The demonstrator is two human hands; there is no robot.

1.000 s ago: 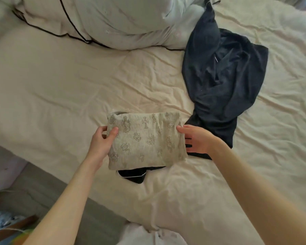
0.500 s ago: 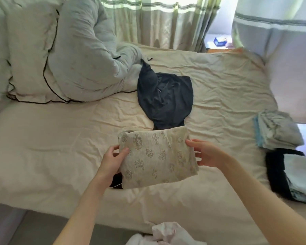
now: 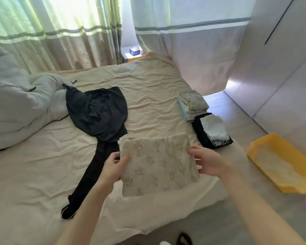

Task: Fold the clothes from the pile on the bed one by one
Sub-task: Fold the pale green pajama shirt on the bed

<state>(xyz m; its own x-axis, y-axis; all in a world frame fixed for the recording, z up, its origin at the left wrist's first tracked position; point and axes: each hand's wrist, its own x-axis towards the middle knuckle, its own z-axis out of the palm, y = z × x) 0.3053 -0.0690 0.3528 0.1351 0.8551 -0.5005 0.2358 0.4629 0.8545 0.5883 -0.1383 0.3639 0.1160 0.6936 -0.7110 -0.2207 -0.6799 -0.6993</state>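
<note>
The bed point(image 3: 148, 96) fills most of your view, its cream sheet wrinkled all over; curtains point(image 3: 60, 32) hang behind it with light coming through; a pale quilt point(image 3: 16, 106) is bunched up at the left edge of the bed. Next in size, the dark garment point(image 3: 97, 112) lies spread across the middle of the sheet, one long narrow part trailing down toward the near edge, unfolded. Off to the right, on the floor, a yellow tray point(image 3: 281, 165) sits beside the bed. At the bed's right side you've got two folded stacks just beside each other: a light stack point(image 3: 193, 105) farther back, and a dark stack point(image 3: 210, 133) with white pieces on top nearer you. And here's the piece in play: the folded beige garment point(image 3: 157, 165), printed with small outline figures, is held up above the near right part of the bed, in front of you, a lace trim peeking out at its top left corner. Your left hand point(image 3: 113, 167) grips its left edge, thumb on top and fingers curled beneath; your right hand point(image 3: 207, 161) grips the right edge, fingers point(image 3: 193, 152) clamped over the cloth.
</note>
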